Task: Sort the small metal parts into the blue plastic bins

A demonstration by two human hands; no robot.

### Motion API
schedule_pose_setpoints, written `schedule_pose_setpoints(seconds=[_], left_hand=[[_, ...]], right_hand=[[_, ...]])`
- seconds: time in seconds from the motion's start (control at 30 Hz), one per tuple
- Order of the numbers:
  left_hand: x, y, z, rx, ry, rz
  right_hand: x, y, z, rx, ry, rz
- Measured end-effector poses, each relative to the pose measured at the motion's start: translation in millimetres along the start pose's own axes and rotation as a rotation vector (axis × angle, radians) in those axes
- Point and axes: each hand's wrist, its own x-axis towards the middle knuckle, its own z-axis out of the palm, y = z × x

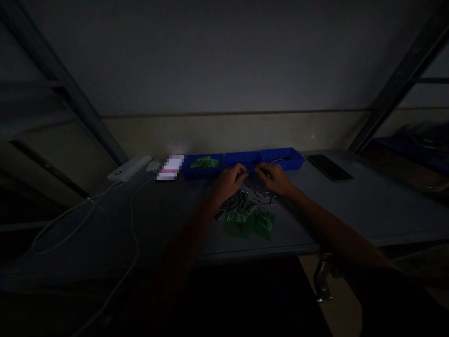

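The scene is very dim. My left hand (228,182) and my right hand (275,178) meet over the grey table (351,210), fingertips close together just in front of a row of blue bins (245,161). The fingers look pinched around something small, too dark to make out. Below the hands lies a scatter of small dark metal parts (245,199). Two green packets (249,223) lie nearer the table's front edge. The left bin holds more green packets (204,163).
A black phone (329,167) lies on the table at the right. A white power bank (129,167) with white cables (133,220) sits at the left, beside a small white and pink item (170,167). Dark metal shelf frames stand on both sides.
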Motion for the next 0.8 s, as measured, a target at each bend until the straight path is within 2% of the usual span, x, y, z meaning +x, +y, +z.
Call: schedule_pose_setpoints(seconds=[0.17,0.3,0.4,0.47,0.57,0.67,0.8], left_hand=[[0.4,0.9,1.8,-0.001,0.013,0.050],[-1.8,1.2,6.7,-0.001,-0.070,-0.005],[-4.8,6.5,14.2,0.022,-0.188,-0.013],[-6.6,13.2,18.5,0.046,-0.283,0.041],[-8.3,24.5,19.4,0.062,-0.391,0.133],[-9.7,31.7,12.9,0.038,-0.494,0.207],[-12.0,34.7,1.9,0.032,-0.600,0.237]], right_hand=[[0.1,-2.0,-0.4,0.076,0.016,0.006],[2.3,3.2,-3.4,0.080,0.056,0.033],[4.8,21.2,-9.9,0.043,0.208,0.160],[5.6,38.7,-15.0,-0.027,0.343,0.280],[4.6,64.3,-20.3,-0.167,0.462,0.445],[2.4,79.4,-21.2,-0.252,0.478,0.566],[0.8,82.9,-18.9,-0.294,0.447,0.641]])
